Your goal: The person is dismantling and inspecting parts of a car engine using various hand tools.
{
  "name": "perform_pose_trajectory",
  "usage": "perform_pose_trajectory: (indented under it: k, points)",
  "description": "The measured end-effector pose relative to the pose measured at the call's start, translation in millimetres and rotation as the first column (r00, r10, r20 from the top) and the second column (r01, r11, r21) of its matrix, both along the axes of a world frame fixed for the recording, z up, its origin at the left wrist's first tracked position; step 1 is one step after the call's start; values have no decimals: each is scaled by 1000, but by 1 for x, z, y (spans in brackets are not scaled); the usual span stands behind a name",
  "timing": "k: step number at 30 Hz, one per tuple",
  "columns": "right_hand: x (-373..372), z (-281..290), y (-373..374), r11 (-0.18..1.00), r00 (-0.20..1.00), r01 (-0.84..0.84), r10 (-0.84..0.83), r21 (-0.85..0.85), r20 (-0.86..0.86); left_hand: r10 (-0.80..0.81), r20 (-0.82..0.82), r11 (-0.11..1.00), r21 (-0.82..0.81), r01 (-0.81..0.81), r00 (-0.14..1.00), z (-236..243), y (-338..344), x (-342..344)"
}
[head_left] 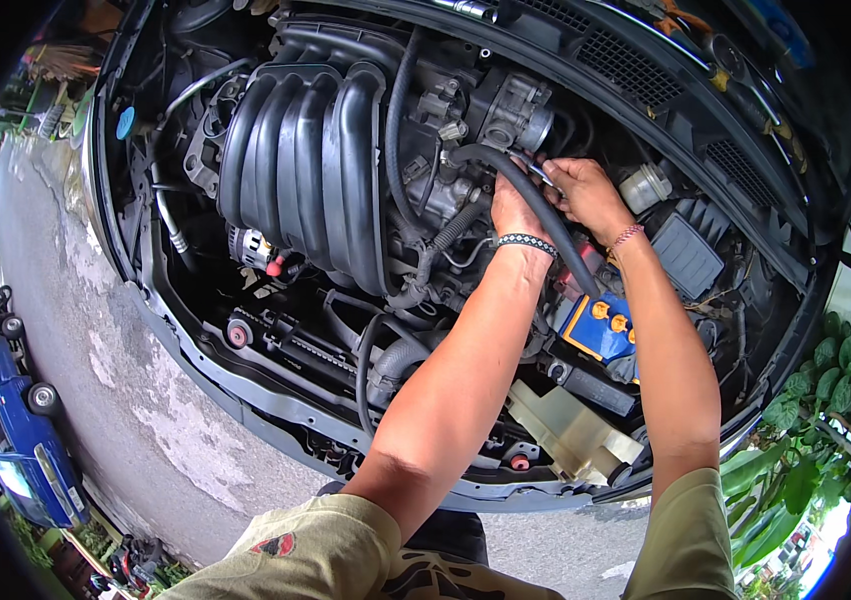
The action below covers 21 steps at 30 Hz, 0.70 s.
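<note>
Both my arms reach into a car's engine bay. My right hand (588, 195) is closed, with thumb and fingers pinched on a slim shiny metal tool (534, 168) whose exact kind I cannot make out. Just left of it, my left hand (518, 215) reaches down beside the engine, its fingers mostly hidden behind a thick black rubber hose (536, 200). This hose curves between my two hands and down toward the battery (598, 326). A metal throttle body (518, 115) sits just beyond my fingertips. To the left lies the ribbed black intake manifold (311, 165).
A pale plastic reservoir (576, 430) stands near the front edge, below the battery. Toward the back right are a capped fluid reservoir (645, 188) and a black box (686, 248). Several tools rest along the cowl (626, 70). A blue vehicle (21, 440) stands on the road at left.
</note>
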State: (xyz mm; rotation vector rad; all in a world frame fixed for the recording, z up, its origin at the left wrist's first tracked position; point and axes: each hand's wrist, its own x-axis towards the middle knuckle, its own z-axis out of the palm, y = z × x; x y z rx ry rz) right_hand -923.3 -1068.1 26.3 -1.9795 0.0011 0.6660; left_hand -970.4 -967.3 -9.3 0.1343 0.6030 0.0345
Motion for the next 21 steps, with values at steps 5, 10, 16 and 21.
perform_pose_trajectory:
  k: [5,10,16,21]
  points:
    - [2,15,2,939,915,316,-264,135,-306,9,-113,991,134,6,994,16,-1,3]
    - [-7,17,-17,929,826,369,-317,22,-465,154,-48,984,99,-149,987,-4,-8,8]
    - [-15,15,-24,943,934,286,-234,169,-271,69,-98,998,11,-69,993,13,-5,3]
    - [-13,13,-26,999,995,26,-28,30,94,77,-173,979,199,-42,982,14,-12,5]
